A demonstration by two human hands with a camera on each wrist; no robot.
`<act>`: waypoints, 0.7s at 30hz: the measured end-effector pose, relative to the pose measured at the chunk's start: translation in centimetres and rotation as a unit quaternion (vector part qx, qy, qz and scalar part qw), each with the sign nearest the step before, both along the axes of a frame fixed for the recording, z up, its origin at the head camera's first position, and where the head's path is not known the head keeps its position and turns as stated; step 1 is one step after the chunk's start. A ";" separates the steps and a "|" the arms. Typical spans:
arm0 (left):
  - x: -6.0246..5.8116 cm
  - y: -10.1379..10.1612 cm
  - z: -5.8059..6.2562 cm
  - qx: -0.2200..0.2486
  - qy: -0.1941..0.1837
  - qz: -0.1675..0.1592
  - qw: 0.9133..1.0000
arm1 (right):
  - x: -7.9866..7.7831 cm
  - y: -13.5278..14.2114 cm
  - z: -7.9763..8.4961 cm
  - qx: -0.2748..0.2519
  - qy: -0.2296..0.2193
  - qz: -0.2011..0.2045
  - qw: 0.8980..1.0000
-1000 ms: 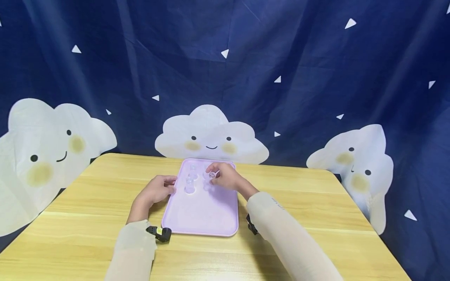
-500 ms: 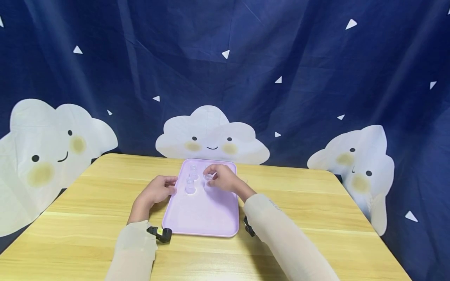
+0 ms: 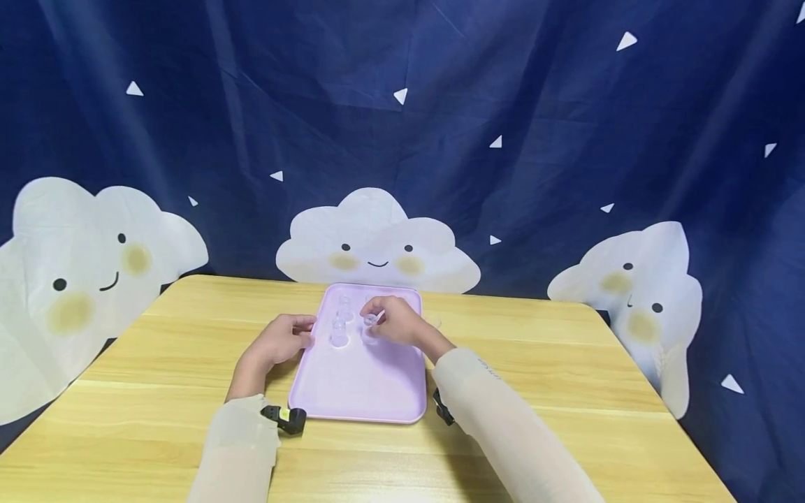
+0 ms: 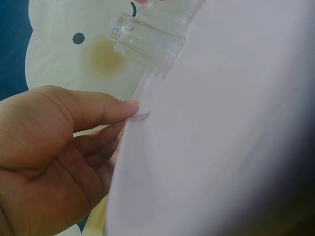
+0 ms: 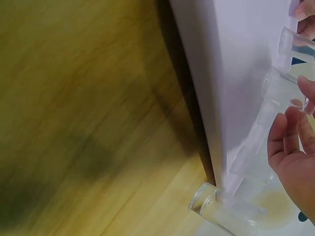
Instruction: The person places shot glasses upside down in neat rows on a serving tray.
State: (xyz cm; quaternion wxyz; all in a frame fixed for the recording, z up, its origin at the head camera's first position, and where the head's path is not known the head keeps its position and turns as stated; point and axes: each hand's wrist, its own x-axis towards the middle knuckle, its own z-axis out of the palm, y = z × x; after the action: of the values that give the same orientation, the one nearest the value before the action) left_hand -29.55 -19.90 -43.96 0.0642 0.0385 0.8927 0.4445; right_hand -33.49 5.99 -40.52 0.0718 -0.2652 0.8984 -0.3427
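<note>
My left hand pinches the left rim of a lavender tray, thumb on top and fingers curled below. Over the tray's far half, my right hand pinches a small clear bottle near its narrower top between thumb and fingers. Whether its base touches the tray is hard to tell. Left of it, two similar bottles stand upright: a nearer one and a farther one. Another clear bottle shows beyond the held one in the right wrist view, mostly hidden from the head camera.
One more clear bottle stands on the wooden table just off the tray's right side, largely behind the right hand in the head view. A dark blue curtain with cloud faces hangs behind the table's far edge.
My right hand has shifted slightly left and nearer to me with the bottle, bringing it beside the nearer left bottle. The left hand stays on the tray rim.
</note>
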 end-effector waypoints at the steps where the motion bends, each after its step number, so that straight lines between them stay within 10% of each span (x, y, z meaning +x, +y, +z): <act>1: 0.0 0.0 0.0 0.000 0.000 -0.001 1.000 | 0.0 0.0 0.1 0.001 -0.003 0.003 1.000; 21: -0.1 -0.2 -0.1 -0.004 0.004 0.003 1.000 | -1.2 6.0 4.0 -0.024 0.011 -0.002 1.000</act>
State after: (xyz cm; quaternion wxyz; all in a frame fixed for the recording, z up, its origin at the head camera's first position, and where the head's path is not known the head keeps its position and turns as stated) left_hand -29.62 -20.05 -44.03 0.0599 0.0375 0.8949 0.4406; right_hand -34.66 12.03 -36.55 0.0547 -0.2687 0.8911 -0.3617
